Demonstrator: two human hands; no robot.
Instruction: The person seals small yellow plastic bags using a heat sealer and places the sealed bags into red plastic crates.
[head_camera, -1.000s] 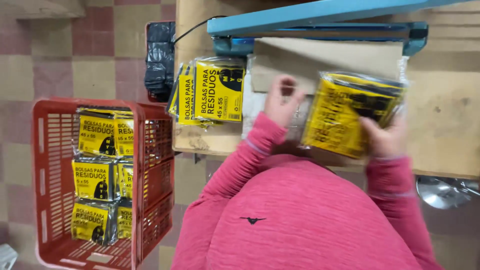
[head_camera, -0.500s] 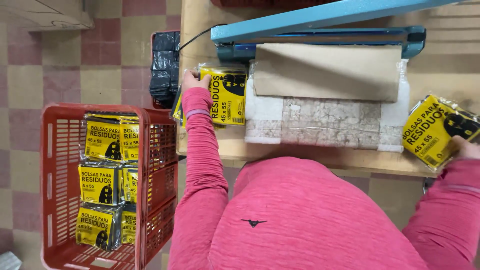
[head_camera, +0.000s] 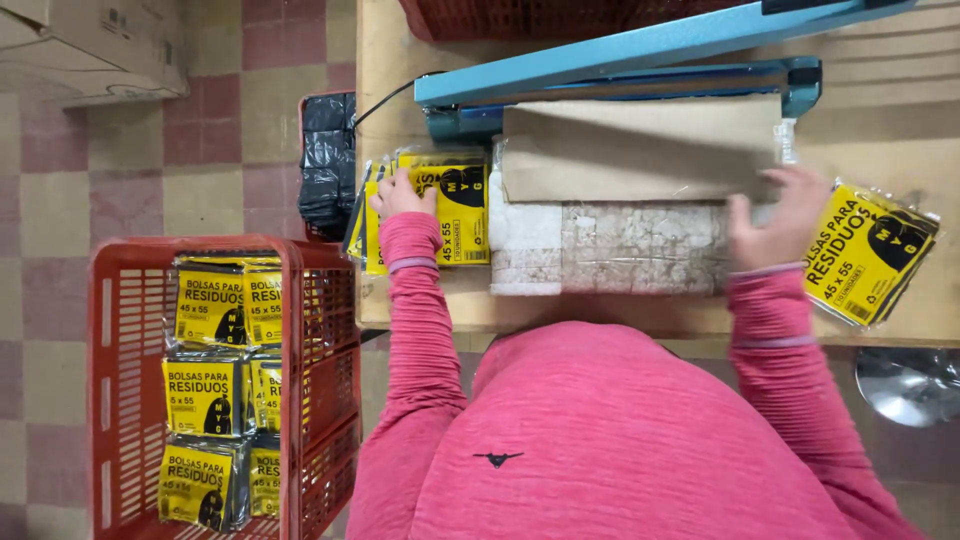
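Here the person in the pink long-sleeved top leans over a wooden table (head_camera: 930, 120), seen from above. The left hand (head_camera: 398, 196) rests on a stack of yellow-and-black packets (head_camera: 440, 210) at the table's left edge; its fingers lie over the top packet's upper left corner, but whether they pinch it or only press on it cannot be told. The right hand (head_camera: 778, 218) lies open and flat, fingers spread, on the table near the right end of a brown cardboard sheet (head_camera: 640, 150), its fingertips touching or just short of that sheet's lower edge. It holds nothing. Just beside that hand, to its right, 1 more yellow packet (head_camera: 868, 256) lies tilted on the table, loose, with a corner reaching the table's front edge.

Between the 2 hands a pale, worn pad (head_camera: 610, 248) covers the table in front of the cardboard. Behind the cardboard stands a blue sealing machine (head_camera: 640, 62), its long arm raised at a slant. A bundle of black plastic bags (head_camera: 330, 160) sits at the table's left side, next to the stack.

On the tiled floor to the left stands a red plastic crate (head_camera: 130, 260), holding rows of the same yellow packets (head_camera: 205, 400). A cardboard box (head_camera: 80, 50) sits in the upper left corner.
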